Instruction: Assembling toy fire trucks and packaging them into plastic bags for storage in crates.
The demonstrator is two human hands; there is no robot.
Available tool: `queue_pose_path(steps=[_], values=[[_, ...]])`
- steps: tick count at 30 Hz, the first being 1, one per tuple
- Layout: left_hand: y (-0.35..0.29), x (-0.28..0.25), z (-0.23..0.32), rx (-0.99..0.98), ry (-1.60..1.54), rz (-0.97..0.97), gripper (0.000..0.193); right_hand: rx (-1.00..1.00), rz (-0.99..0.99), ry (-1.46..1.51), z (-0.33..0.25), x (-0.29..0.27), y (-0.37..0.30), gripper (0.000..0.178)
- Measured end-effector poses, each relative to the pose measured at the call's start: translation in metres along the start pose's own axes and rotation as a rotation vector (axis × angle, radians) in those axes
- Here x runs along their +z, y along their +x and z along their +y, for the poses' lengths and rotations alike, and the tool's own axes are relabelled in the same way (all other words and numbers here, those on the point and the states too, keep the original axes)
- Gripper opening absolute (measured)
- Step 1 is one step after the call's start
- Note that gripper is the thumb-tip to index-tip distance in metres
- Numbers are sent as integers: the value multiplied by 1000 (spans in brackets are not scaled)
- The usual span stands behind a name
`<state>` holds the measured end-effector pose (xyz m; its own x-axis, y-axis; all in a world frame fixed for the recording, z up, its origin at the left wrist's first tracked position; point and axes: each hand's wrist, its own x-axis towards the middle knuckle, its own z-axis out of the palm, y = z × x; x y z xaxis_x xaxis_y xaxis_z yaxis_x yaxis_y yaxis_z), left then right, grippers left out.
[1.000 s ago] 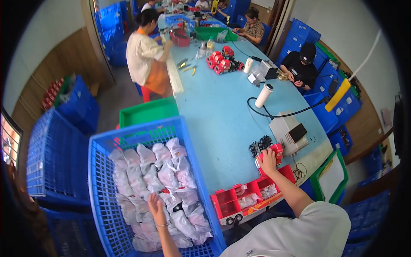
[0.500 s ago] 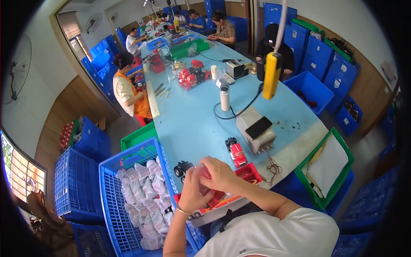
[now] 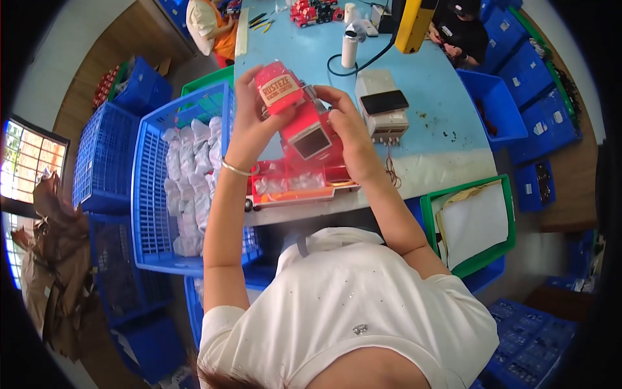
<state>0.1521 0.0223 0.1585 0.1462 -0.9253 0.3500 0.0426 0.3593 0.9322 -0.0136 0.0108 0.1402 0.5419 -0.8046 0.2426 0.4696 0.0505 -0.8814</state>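
Observation:
A red toy truck cab (image 3: 303, 120) with a printed front panel and a dark window is held up over the near table edge. My left hand (image 3: 251, 120) grips its left side, thumb across the front. My right hand (image 3: 350, 129) closes on its right side, with fingers at the silvery parts. Below, on the table edge, lies a long red open toy body (image 3: 278, 196) with an orange stripe. Small clear plastic pieces (image 3: 304, 181) lie in it. The cab and my hands partly hide the things behind them.
Left of me stands a blue basket (image 3: 144, 194) of white wrapped bundles. On the blue table (image 3: 440, 97) are a grey box with a phone (image 3: 384, 102) on it and a white bottle (image 3: 349, 48). A green tray (image 3: 466, 262) sits at right; a co-worker (image 3: 459, 32) sits beyond.
The view has tilted down. My hands, earlier low and close together around a reddish part, now hold the red truck cab up between them, its front showing.

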Motion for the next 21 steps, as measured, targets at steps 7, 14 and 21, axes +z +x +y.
queue_pose_path(steps=[7,14,21], values=[[3,15,-2,49,290,-46,70,-223,92,-311,12,-7,-7,42],[-8,29,5,2,203,-37,80,-172,197,-126,6,0,-13,45],[-48,82,-7,178,54,359,98,-186,242,285,16,-13,-13,48]])
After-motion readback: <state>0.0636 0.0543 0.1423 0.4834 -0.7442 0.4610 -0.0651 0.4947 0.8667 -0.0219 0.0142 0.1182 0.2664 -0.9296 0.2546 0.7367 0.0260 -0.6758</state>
